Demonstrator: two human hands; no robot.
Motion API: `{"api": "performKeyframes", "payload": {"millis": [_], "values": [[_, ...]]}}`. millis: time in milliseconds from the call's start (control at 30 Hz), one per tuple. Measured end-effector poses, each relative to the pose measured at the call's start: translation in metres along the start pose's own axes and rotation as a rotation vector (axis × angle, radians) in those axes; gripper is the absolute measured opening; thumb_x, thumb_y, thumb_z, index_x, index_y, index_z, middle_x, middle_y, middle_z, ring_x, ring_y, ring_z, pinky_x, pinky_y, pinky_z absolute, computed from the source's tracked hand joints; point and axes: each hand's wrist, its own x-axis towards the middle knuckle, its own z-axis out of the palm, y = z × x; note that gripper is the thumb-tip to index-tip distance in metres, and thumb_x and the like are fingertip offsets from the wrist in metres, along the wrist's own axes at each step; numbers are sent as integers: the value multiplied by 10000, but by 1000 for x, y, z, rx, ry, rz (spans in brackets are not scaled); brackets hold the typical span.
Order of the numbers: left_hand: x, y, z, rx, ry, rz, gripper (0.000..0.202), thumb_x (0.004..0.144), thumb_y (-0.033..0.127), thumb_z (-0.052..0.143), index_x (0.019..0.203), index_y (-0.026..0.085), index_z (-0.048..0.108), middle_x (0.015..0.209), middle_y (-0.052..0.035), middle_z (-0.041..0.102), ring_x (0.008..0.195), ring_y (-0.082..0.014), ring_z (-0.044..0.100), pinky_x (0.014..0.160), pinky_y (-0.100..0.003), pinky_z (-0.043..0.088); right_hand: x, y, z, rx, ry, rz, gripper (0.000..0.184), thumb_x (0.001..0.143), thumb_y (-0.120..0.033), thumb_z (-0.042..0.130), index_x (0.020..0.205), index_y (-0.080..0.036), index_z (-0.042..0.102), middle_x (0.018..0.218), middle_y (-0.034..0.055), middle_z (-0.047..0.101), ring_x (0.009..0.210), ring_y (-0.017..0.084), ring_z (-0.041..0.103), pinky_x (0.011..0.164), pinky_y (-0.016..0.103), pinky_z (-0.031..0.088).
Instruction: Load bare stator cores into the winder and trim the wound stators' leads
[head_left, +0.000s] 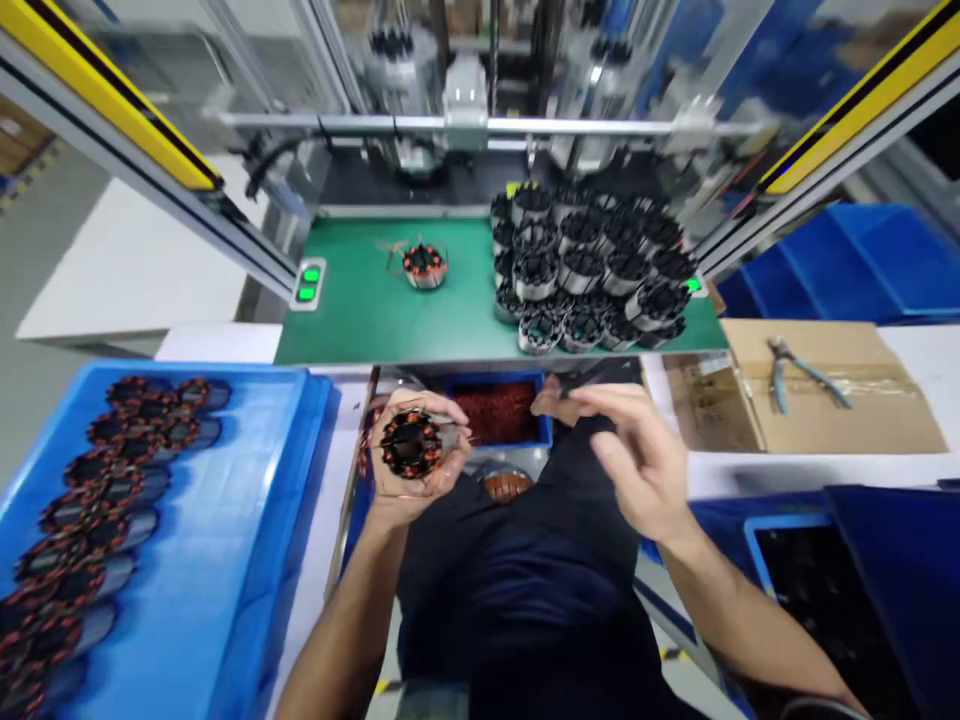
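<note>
My left hand (409,470) is wrapped round a wound motor stator (410,442) with copper coils, held end-on toward me just below the bench edge. My right hand (626,450) hovers to the right of it, fingers blurred by motion and loosely spread; I cannot make out anything in them. Between the hands sits a small blue bin (499,410) of copper wire scraps. A single wound stator (424,264) stands on the green mat (360,310).
Several bare stator cores (592,270) are stacked at the mat's right. A blue tray (225,560) at left holds rows of wound stators (112,500). Pliers (806,372) lie on a cardboard box (832,420). Blue bins (847,265) stand far right; machinery stands behind.
</note>
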Motion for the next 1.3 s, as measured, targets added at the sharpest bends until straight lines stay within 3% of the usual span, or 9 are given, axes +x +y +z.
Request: {"api": "performKeyframes", "payload": {"millis": [167,333,533,767,900,1000,1067,1200,1300], "values": [[-17,21,16,52,-97,-63,553,822,424,1012,1235,316,659,1079,-18,754,867,-198,801,736,-337,693,23,-38,26,186,-426,-66,557,1126,-284,717,1660,-405,612,1587,51,716,1443,267,710,1199,511,644],[-22,32,16,30,-130,-111,779,760,338,1067,1385,309,604,1142,-11,763,937,-161,789,877,-292,676,23,-43,21,299,-440,25,280,1091,-203,773,1371,-210,782,1285,107,807,1019,167,800,859,289,684],[-28,41,18,84,-211,-210,944,871,333,997,1687,351,522,1389,-91,734,1155,-237,802,1003,-385,693,15,-39,17,170,-388,-45,237,1067,-119,778,1295,-185,771,1035,52,802,883,141,761,827,253,623],[-28,51,25,324,6,-88,671,741,246,1065,1295,272,688,1266,-69,836,991,-233,858,859,-365,723,9,-24,-12,145,-646,-202,173,1119,-145,691,1266,-158,780,1005,78,763,890,166,718,823,288,597],[-25,48,33,176,-12,-116,623,714,301,1090,1178,264,676,1121,-22,838,916,-198,837,787,-312,678,-1,-29,4,670,-492,-44,64,1123,-295,728,1098,-242,753,1141,101,767,1133,227,759,970,359,654],[-31,45,46,-124,-108,-262,642,740,551,1074,1142,272,659,1017,1,771,819,-152,757,752,-291,626,-12,-40,33,1109,-272,171,115,1152,-374,651,1072,-292,637,944,30,734,814,179,738,794,326,687],[-40,44,59,-411,-38,-368,625,793,587,1025,1138,295,593,995,33,701,656,-74,612,620,-236,534,-18,-44,45,1066,-313,149,51,1157,-319,638,1116,-289,644,921,19,742,775,165,732,791,308,690],[-50,34,78,-710,155,-627,493,885,517,901,1139,309,533,967,79,583,450,5,203,389,-240,220,-26,-36,37,601,-537,-102,201,1119,-114,643,1292,-179,723,1210,144,821,1228,228,793,1044,367,684],[-44,19,71,-391,214,-498,546,816,557,950,1086,295,554,958,54,610,539,-43,393,478,-250,362,-32,-25,16,513,-374,-103,139,1095,-171,711,1207,-216,780,1230,122,836,1209,257,800,1016,418,694]]}}
